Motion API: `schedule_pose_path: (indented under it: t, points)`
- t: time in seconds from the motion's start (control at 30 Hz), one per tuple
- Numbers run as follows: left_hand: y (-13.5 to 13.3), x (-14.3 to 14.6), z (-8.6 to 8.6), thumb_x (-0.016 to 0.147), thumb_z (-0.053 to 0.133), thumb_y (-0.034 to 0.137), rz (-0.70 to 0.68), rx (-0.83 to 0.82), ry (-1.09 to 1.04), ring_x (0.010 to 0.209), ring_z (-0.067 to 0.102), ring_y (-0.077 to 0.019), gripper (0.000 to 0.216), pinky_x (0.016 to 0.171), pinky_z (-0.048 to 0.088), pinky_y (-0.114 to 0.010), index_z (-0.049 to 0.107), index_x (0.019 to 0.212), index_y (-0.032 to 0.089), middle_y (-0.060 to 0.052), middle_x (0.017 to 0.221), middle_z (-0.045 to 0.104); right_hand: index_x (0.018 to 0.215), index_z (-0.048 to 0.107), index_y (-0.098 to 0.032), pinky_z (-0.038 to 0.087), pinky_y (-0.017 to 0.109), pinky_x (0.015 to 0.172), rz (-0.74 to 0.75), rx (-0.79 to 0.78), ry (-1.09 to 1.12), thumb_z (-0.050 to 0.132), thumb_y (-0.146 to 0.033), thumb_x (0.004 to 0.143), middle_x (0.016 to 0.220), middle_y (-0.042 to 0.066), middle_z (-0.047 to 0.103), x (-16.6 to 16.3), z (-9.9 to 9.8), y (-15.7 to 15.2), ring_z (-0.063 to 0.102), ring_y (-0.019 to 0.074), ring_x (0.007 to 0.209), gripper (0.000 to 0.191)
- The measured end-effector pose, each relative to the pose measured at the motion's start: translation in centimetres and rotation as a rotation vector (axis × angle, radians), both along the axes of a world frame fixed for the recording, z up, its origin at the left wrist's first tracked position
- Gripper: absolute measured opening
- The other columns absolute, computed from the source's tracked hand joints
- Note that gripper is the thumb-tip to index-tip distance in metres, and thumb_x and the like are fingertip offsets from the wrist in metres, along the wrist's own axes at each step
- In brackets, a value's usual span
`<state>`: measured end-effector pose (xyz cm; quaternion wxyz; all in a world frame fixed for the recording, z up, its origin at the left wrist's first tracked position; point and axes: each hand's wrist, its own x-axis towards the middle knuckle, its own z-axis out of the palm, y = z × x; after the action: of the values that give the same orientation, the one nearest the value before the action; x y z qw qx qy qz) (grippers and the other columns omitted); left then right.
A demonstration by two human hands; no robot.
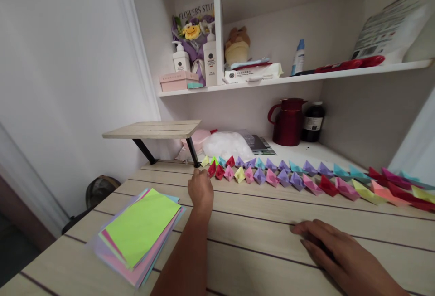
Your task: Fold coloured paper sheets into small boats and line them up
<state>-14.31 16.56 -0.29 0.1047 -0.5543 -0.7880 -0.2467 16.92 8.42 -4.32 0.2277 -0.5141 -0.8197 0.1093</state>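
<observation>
My left hand [200, 189] reaches forward over the wooden table [258, 223], fingers curled at the left end of two long rows of folded paper boats [272, 176] in red, pink, purple, yellow and teal. Its fingertips touch or nearly touch the first red boat [212, 169]; whether they grip it is hidden. My right hand [326, 239] lies flat on the table at the lower right, fingers stretched out, holding nothing. A stack of coloured paper sheets [139, 230] with a green sheet on top lies at the lower left.
A small raised wooden shelf [152, 129] stands at the back left. Behind the boats are a white plastic bag [227, 145], a red jug [288, 121] and a dark bottle [313, 121]. A wall shelf [340, 75] above carries bottles, boxes and a flower bouquet.
</observation>
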Motion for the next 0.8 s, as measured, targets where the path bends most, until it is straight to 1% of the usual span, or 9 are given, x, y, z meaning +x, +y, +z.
schedule_pose_path:
  t: [0.13,0.27,0.4,0.6,0.7,0.8]
  points:
    - [0.06,0.0,-0.16,0.09,0.045,0.019,0.003,-0.002,0.023,0.085,0.062,-0.0184,0.022,0.076,0.041,-0.03,0.067,0.091,0.023,-0.005,0.101,0.06,0.109,0.062,-0.032,0.049,0.041,0.092,-0.004,0.01,-0.009,0.041,-0.047,0.092,0.117,0.003,0.065,0.05,-0.24,0.09,0.061,0.0255,0.108,0.031]
    - [0.12,0.07,-0.33,0.089,0.048,0.019,0.005,0.008,0.036,0.087,0.062,-0.0195,0.019,0.076,0.04,-0.031,0.067,0.091,0.022,-0.006,0.101,0.06,0.11,0.062,-0.034,0.049,0.041,0.094,0.0,0.025,-0.014,0.042,-0.047,0.092,0.119,0.002,0.065,0.26,-0.36,0.22,0.06,0.0249,0.11,0.03]
    - [0.19,0.1,-0.39,0.088,0.054,0.024,0.002,0.024,0.021,0.09,0.062,-0.0196,0.016,0.076,0.04,-0.03,0.065,0.098,0.023,-0.005,0.104,0.059,0.109,0.062,-0.034,0.05,0.041,0.094,0.006,0.034,-0.017,0.043,-0.047,0.091,0.117,0.002,0.066,0.42,-0.31,0.2,0.061,0.0251,0.109,0.03]
    - [0.04,0.14,-0.17,0.086,0.057,0.026,0.005,0.033,-0.019,0.094,0.061,-0.018,0.024,0.077,0.04,-0.028,0.061,0.11,0.027,-0.004,0.111,0.057,0.108,0.062,-0.033,0.05,0.041,0.094,0.001,0.025,-0.012,0.041,-0.048,0.092,0.118,0.002,0.065,0.37,-0.26,0.28,0.061,0.0246,0.108,0.03]
    - [-0.15,0.12,-0.16,0.084,0.06,0.029,0.077,0.025,-0.04,0.103,0.057,-0.0232,0.032,0.082,0.04,-0.033,0.06,0.115,0.022,-0.009,0.116,0.056,0.109,0.062,-0.033,0.049,0.041,0.095,0.001,0.028,-0.013,0.041,-0.048,0.092,0.119,0.002,0.065,0.37,-0.41,0.35,0.061,0.0248,0.109,0.031]
    - [-0.14,-0.11,-0.35,0.081,0.062,0.037,0.142,-0.006,-0.06,0.109,0.053,-0.0301,0.033,0.087,0.037,-0.04,0.066,0.105,0.014,-0.014,0.112,0.058,0.109,0.062,-0.033,0.049,0.041,0.095,0.002,0.036,-0.009,0.042,-0.049,0.091,0.119,0.003,0.065,0.38,-0.57,0.39,0.061,0.0251,0.11,0.031]
